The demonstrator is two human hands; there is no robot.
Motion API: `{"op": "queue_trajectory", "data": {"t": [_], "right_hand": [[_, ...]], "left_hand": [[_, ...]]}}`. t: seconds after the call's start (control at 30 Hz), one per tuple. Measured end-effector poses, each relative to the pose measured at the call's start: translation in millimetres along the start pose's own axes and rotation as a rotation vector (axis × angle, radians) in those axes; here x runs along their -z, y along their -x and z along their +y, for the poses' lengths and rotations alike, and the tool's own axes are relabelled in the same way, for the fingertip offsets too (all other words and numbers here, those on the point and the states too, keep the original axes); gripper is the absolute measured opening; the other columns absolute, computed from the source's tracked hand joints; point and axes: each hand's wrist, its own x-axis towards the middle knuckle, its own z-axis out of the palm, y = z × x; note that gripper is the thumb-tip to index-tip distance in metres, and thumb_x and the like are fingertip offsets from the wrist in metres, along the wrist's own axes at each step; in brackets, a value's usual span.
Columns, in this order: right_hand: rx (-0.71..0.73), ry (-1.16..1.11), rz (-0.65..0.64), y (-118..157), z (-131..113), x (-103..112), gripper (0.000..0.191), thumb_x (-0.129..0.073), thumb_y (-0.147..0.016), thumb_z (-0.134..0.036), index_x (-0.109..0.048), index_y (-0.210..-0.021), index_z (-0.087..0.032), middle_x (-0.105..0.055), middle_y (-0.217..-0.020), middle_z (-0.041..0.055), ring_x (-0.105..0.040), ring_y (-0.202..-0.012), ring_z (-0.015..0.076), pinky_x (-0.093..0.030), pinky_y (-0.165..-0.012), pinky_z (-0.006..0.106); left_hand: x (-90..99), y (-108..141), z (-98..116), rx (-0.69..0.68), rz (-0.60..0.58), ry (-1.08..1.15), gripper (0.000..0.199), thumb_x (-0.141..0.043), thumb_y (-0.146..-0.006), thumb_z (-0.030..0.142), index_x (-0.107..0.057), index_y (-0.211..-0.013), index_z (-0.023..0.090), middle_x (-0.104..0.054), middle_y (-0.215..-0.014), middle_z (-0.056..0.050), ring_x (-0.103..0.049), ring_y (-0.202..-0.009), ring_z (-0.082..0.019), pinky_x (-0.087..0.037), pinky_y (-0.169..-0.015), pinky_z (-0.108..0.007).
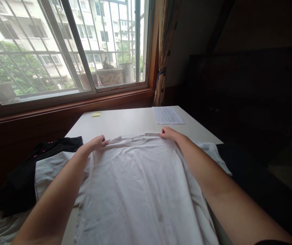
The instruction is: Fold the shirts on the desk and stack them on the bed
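Note:
A white T-shirt point(138, 183) lies spread over the table, its neckline at the far end and its body running toward me. My left hand point(98, 143) pinches the shirt at the left shoulder. At the right shoulder, my right hand point(167, 132) grips the fabric between thumb and curled fingers. The cloth between both hands is drawn fairly straight, with soft creases down the front and a small grey spot low on it. One sleeve point(209, 151) spreads out past my right forearm. The shirt's lower edge is out of view.
The white table point(120, 120) carries a yellow sticky note point(96, 114) and printed sheets point(168, 115) at its far side. Black clothing point(20, 180) and pale cloth are heaped at the left edge. Behind stand a barred window point(59, 47) and a tied curtain point(162, 68).

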Motion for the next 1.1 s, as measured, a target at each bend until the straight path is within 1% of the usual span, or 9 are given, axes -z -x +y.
{"op": "queue_trajectory", "data": {"t": [0.1,0.27,0.33,0.4,0.47,0.6,0.83,1.0,1.1], "right_hand": [[0.027,-0.057,-0.103,-6,2,13,0.033,-0.078,-0.078,-0.041,-0.064,-0.102,-0.024,-0.071,-0.101,0.0046,-0.063,-0.084,0.0207,-0.049,-0.073,0.029],[0.055,-0.112,-0.127,-13,-5,14,0.053,-0.065,-0.089,-0.061,-0.062,-0.123,-0.020,-0.071,-0.116,0.0095,-0.065,-0.088,0.0187,-0.048,-0.073,0.026],[0.060,-0.099,-0.120,-16,-8,10,0.055,-0.049,-0.098,-0.062,-0.066,-0.117,-0.013,-0.072,-0.112,0.0114,-0.065,-0.088,0.0178,-0.047,-0.076,0.026],[0.066,-0.061,-0.108,-19,-9,5,0.053,-0.047,-0.101,-0.058,-0.070,-0.104,-0.010,-0.073,-0.102,0.0102,-0.065,-0.085,0.0178,-0.045,-0.075,0.026],[0.082,-0.008,-0.069,-20,-9,2,0.042,-0.055,-0.099,-0.051,-0.072,-0.096,-0.013,-0.073,-0.098,0.0079,-0.065,-0.085,0.0187,-0.044,-0.074,0.026],[0.119,0.111,0.089,-16,-9,-7,0.025,-0.056,-0.101,-0.039,-0.072,-0.101,-0.019,-0.068,-0.119,0.0087,-0.063,-0.098,0.0213,-0.044,-0.082,0.029],[0.158,0.298,0.304,5,-21,-24,0.029,-0.048,-0.104,-0.033,-0.067,-0.117,-0.016,-0.058,-0.129,0.0206,-0.050,-0.120,0.0330,-0.040,-0.099,0.044],[0.221,0.344,0.332,15,-36,-19,0.036,-0.036,-0.104,-0.019,-0.068,-0.122,-0.019,-0.055,-0.140,0.0196,-0.041,-0.130,0.0362,-0.033,-0.108,0.052],[0.259,0.334,0.312,30,-50,-22,0.038,-0.038,-0.103,-0.019,-0.067,-0.129,-0.021,-0.054,-0.145,0.0177,-0.041,-0.132,0.0349,-0.032,-0.111,0.051]], "left_hand": [[1.4,-1,5,-0.023,0.054,0.030,0.022,-0.063,-0.084,0.036,-0.062,-0.099,0.020,-0.073,-0.086,-0.006,-0.065,-0.078,-0.022,-0.048,-0.071,-0.030],[-10.8,-7,12,-0.076,0.142,0.078,0.038,-0.060,-0.086,0.026,-0.059,-0.124,0.023,-0.074,-0.101,-0.005,-0.069,-0.090,-0.021,-0.051,-0.085,-0.031],[-16.8,-10,13,-0.085,0.170,0.078,0.037,-0.060,-0.086,0.024,-0.062,-0.123,0.022,-0.073,-0.103,-0.006,-0.069,-0.095,-0.022,-0.051,-0.089,-0.032],[-22.2,-13,12,-0.092,0.194,0.072,0.030,-0.059,-0.088,0.024,-0.067,-0.116,0.021,-0.072,-0.104,-0.007,-0.069,-0.098,-0.022,-0.052,-0.091,-0.032],[-27.2,-15,11,-0.097,0.218,0.062,0.023,-0.057,-0.091,0.026,-0.070,-0.109,0.021,-0.071,-0.105,-0.007,-0.068,-0.098,-0.022,-0.052,-0.092,-0.032],[-37.6,-15,12,-0.102,0.279,0.017,0.022,-0.051,-0.097,0.027,-0.071,-0.107,0.022,-0.067,-0.108,-0.008,-0.067,-0.098,-0.022,-0.052,-0.089,-0.033],[-45.9,-10,24,-0.114,0.367,-0.116,0.025,-0.046,-0.103,0.028,-0.070,-0.107,0.024,-0.063,-0.112,-0.012,-0.058,-0.111,-0.029,-0.049,-0.093,-0.040],[-37.8,2,44,-0.165,0.421,-0.196,0.028,-0.046,-0.100,0.021,-0.068,-0.117,0.021,-0.060,-0.129,-0.018,-0.048,-0.127,-0.038,-0.042,-0.104,-0.055],[-39.2,20,63,-0.269,0.402,-0.210,0.034,-0.047,-0.099,0.019,-0.067,-0.126,0.022,-0.058,-0.140,-0.016,-0.047,-0.134,-0.036,-0.038,-0.112,-0.054]]}}
